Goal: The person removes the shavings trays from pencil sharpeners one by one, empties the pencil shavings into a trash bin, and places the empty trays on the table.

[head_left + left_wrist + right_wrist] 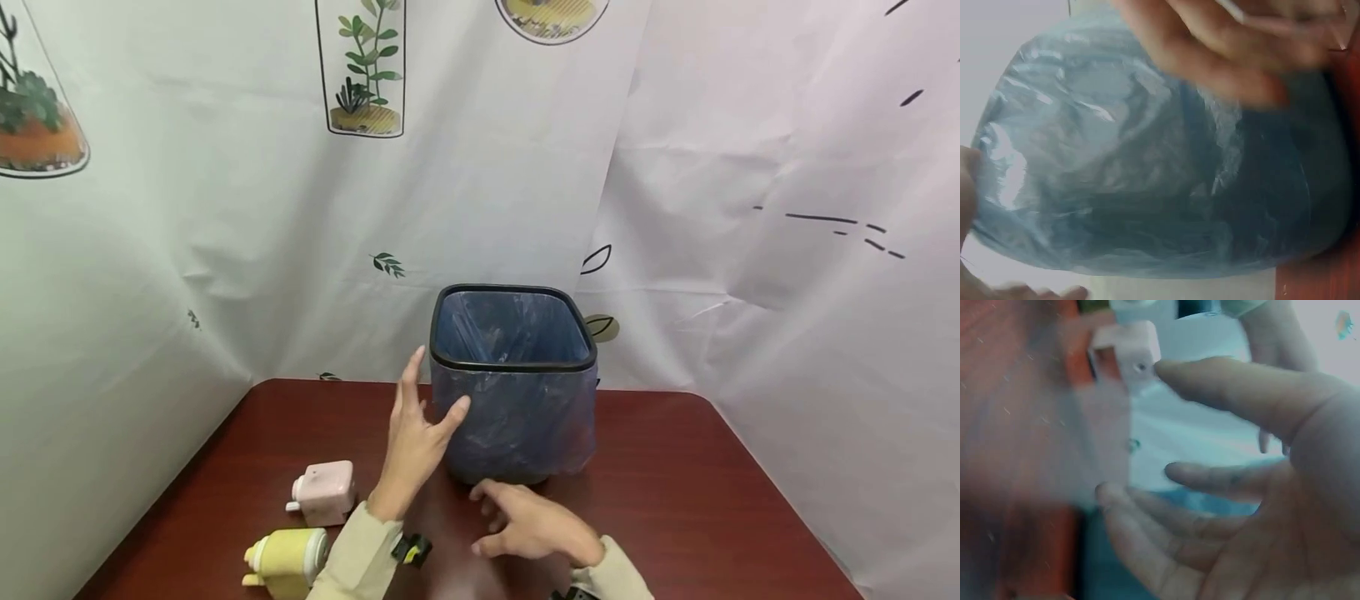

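A dark-rimmed trash bin (513, 367) stands upright on the table, lined with a translucent blue trash bag (517, 417) folded over its rim. In the left wrist view, the wrinkled bag (1116, 162) fills most of the picture. At the bin's left front corner, my left hand (416, 442) is raised, its thumb and fingers spread apart. My right hand (528, 521) hovers low in front of the bin's base, fingers loosely bent and nothing in them. The right wrist view shows this palm and its apart fingers (1210, 550), with the left hand (1279, 337) beyond.
Left of my left forearm, a pink pencil sharpener (326, 492) with a small white crank sits on the dark red table (675, 483). A yellow pencil sharpener (288, 554) stands nearer me. Behind the bin hangs a white printed cloth (487, 183).
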The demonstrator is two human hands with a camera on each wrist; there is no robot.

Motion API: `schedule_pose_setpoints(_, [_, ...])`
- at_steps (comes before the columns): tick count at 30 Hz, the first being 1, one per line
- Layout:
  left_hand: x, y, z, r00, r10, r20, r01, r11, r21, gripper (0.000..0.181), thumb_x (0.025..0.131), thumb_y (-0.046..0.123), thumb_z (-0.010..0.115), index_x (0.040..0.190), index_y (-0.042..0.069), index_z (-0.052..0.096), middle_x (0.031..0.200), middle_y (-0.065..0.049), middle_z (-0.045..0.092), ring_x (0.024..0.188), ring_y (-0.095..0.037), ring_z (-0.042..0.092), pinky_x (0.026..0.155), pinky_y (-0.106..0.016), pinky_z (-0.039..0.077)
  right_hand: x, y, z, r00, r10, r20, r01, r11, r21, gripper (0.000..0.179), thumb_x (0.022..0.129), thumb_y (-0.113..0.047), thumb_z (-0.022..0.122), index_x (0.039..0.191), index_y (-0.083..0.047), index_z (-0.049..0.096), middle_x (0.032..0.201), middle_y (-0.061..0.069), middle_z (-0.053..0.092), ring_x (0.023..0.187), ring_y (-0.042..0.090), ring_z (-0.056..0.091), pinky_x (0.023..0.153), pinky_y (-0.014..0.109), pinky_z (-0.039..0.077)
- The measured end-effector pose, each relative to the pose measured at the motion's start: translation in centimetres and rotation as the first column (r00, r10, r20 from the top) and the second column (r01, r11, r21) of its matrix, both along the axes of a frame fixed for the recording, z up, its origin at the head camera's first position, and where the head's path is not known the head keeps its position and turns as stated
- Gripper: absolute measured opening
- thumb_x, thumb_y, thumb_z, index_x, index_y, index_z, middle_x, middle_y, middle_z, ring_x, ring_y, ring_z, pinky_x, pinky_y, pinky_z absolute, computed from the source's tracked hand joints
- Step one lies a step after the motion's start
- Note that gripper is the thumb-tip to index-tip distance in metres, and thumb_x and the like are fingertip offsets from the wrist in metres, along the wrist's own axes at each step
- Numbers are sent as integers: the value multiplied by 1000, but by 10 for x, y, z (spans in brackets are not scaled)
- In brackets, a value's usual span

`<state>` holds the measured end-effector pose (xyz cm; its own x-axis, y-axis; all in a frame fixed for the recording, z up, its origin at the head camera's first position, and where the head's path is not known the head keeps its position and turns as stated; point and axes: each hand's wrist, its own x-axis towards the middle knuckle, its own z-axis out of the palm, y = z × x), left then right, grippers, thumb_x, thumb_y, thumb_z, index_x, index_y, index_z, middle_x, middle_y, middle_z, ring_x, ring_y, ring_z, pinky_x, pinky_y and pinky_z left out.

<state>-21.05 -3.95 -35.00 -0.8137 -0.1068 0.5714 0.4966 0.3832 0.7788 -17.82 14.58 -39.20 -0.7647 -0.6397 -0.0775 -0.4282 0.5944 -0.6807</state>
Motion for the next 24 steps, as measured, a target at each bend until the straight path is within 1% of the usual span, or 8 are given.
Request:
schedule_pose_setpoints(2, [8,-5,-4,995,98,3,-98,995,-25,79,81,39,68,142,34,19,140,-4,32,122,-24,41,88,-46,45,2,-11,-5,998,35,-48,-34,999,11,49,75,-30,74,117,-16,53,97,-6,59,76,-2,57,66,19,47])
schedule_pose_setpoints(5, [21,-15,-5,966,258,-5,-258,964,-57,62,80,33,69,130,18,35,119,-6,48,97,-24,55,74,-39,49,3,-25,-12,991,73,-110,-70,997,36,52,76,-32,74,120,-17,52,99,-9,58,78,-3,54,67,17,45])
schedule_pose_setpoints(8, [31,-29,-8,909,416,-21,-414,898,-147,41,79,29,68,109,11,47,100,-4,56,77,-24,59,63,-37,46,2,-36,-17,983,114,-144,-112,994,19,55,77,-32,73,124,-16,50,103,-8,58,82,-4,54,68,16,45])
schedule_pose_setpoints(11, [41,-46,-12,861,508,17,-486,833,-263,30,79,29,66,99,11,52,94,-5,56,75,-27,58,59,-42,42,1,-45,-20,982,155,-109,-162,985,-63,55,78,-28,73,126,-16,47,111,-5,57,85,-3,56,70,15,46])
schedule_pose_setpoints(15, [52,-72,-18,808,561,179,-448,782,-433,40,81,33,61,110,8,49,107,-20,48,91,-40,51,62,-52,40,0,-58,-27,974,194,-115,-210,966,-148,51,79,-25,72,123,-13,49,108,-2,58,86,-4,57,71,14,46])
schedule_pose_setpoints(18, [62,-93,-27,751,591,295,-393,758,-520,61,79,36,63,120,0,37,111,-34,35,95,-54,38,64,-58,36,0,-69,-32,970,205,-133,-228,956,-186,46,80,-24,71,119,-9,52,103,-2,60,86,-5,56,72,12,46])
schedule_pose_setpoints(20, [68,-106,-34,716,595,365,-359,763,-538,75,76,42,66,122,-5,30,108,-39,29,94,-58,33,65,-60,34,0,-75,-37,968,213,-135,-238,950,-204,44,80,-24,71,118,-8,53,101,-3,61,86,-5,56,72,11,46])
schedule_pose_setpoints(24, [75,-123,-47,649,536,540,-237,817,-526,104,68,65,65,129,-6,19,111,-42,21,99,-62,27,69,-66,34,2,-87,-43,969,215,-122,-238,945,-224,42,81,-25,71,116,-9,54,99,-6,61,85,-7,56,71,11,45])
